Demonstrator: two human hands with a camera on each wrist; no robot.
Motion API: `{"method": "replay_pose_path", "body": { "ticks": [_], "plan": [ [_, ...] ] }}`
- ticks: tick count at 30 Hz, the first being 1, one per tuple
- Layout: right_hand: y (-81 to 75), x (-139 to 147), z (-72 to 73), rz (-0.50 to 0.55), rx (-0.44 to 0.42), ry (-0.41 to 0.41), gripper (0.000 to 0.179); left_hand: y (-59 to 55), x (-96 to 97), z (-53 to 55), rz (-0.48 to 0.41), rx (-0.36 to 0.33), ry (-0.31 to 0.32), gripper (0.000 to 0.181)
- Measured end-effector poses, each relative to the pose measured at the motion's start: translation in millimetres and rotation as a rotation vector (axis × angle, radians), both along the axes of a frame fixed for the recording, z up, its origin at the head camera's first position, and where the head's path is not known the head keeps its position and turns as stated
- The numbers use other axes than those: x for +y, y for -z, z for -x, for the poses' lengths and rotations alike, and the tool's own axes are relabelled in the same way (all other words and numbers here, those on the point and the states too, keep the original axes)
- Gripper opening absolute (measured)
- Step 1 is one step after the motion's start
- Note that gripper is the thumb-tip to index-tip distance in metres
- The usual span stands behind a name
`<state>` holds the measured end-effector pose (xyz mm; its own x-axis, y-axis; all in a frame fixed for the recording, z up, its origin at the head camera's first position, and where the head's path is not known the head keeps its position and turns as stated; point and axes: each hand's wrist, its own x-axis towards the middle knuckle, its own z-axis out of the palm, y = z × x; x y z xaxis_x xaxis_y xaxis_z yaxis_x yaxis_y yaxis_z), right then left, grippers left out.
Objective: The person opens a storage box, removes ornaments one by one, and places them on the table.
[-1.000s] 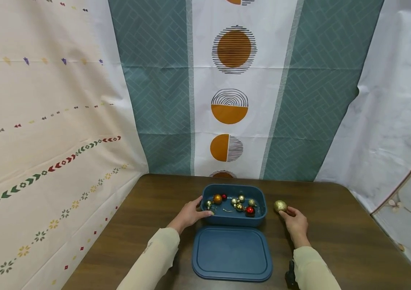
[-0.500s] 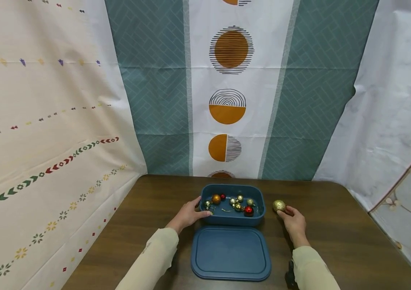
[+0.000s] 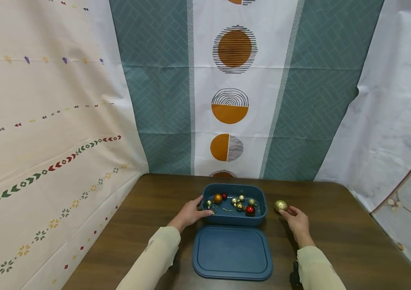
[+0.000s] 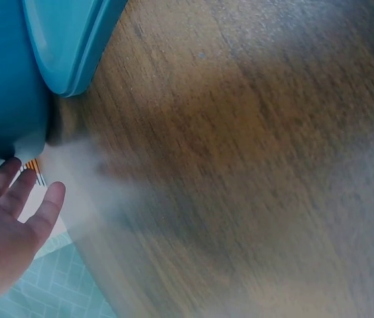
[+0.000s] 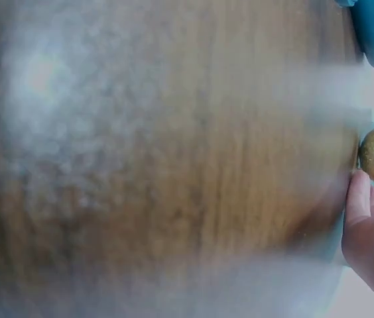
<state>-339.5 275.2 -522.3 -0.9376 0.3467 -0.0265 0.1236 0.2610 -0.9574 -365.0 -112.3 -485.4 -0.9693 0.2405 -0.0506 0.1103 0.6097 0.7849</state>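
Note:
My left hand (image 3: pixel 188 213) grips the near-left corner of a blue box (image 3: pixel 234 220), thumb at the front rim and fingers along the left side. In the left wrist view, several fingers (image 4: pixel 16 192) lie against or beside its wall. Inside are small Christmas baubles: a red one (image 3: pixel 250 210), an orange one (image 3: pixel 217 198) and several gold ones. To the right of the box, my right hand (image 3: pixel 298 225) pinches a larger glittery gold bauble (image 3: pixel 280 206) at its fingertips. The right wrist view shows this bauble cut off by the frame edge.
A flat blue lid (image 3: pixel 232 253) lies on the brown wooden table (image 3: pixel 335 225), in front of the box and between my forearms. A dark object (image 3: pixel 295 276) sits beside the right sleeve. Patterned cloths (image 3: pixel 162 100) hang behind the table and at both sides.
The right wrist and forearm have shifted slightly to the right, with the gold bauble staying beside the box. The left hand keeps its place on the box.

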Motion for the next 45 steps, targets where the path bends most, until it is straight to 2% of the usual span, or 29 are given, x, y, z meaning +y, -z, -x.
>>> {"method": "replay_pose_path", "body": {
  "ticks": [7,15,22,31,34,40,45],
  "plan": [
    [-7.5,-1.4,2.8,0.024,0.017,0.012,0.065,0.1,-1.4,0.1,0.002,-0.007,-0.003,0.083],
    [-23.4,-9.8,8.3,-0.018,0.066,0.018,0.062,0.1,-2.0,0.5,0.016,0.01,0.007,0.082],
    [-37.0,-23.0,13.7,0.035,0.118,-0.009,0.065,-0.4,-2.8,0.8,0.006,0.005,0.006,0.081],
    [-54.3,-54.0,22.4,0.028,0.156,-0.143,0.059,-0.5,-4.4,0.7,-0.003,0.002,0.001,0.082],
    [-57.2,-68.2,25.6,0.0,0.135,-0.204,0.059,-0.4,-5.5,-0.7,0.001,0.0,0.003,0.082],
    [-58.2,-88.0,31.1,-0.01,0.126,-0.327,0.058,-1.8,-4.7,-3.1,-0.002,0.0,0.025,0.084],
    [-55.3,-96.4,34.8,-0.046,0.126,-0.372,0.056,-0.8,-2.2,-2.4,0.0,0.003,0.035,0.084]
  ]
}}
